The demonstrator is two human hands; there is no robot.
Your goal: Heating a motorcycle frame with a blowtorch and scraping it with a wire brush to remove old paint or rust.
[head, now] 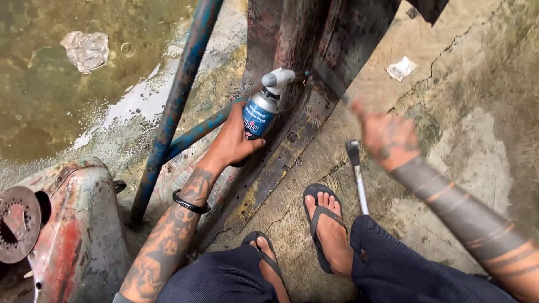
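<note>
Left hand (233,143) grips blue gas canister (259,115), torch head (277,80) on top.

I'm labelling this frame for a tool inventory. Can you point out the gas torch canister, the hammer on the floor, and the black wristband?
gas torch canister (259,116), head view, on the blue body below the nozzle.
hammer (358,179), head view, on the metal shaft.
black wristband (191,204), head view, on the band across the left wrist.

Gas torch (264,106) against metal frame (292,140), hammer (356,174) to its right on floor (460,123)
</note>
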